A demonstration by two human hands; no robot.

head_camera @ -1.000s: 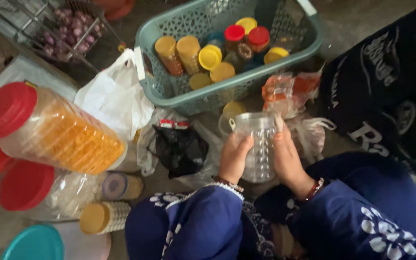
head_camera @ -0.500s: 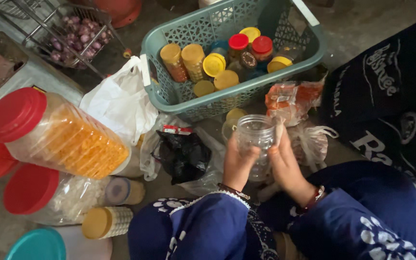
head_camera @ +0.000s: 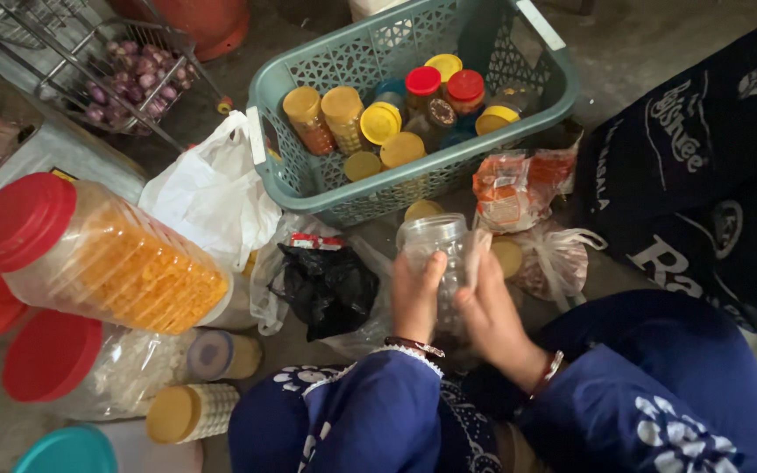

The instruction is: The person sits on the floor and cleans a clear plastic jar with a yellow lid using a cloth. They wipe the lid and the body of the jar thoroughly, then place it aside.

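Clear jar (head_camera: 435, 250) clasped by left hand (head_camera: 415, 298), right hand (head_camera: 494, 317) — crowded by basket (head_camera: 308, 188), bags.

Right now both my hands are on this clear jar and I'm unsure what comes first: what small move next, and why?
Probably turn the clear jar upright and steady it: left hand and right hand both hold it, it has no lid, and loose bags crowd the floor around it.
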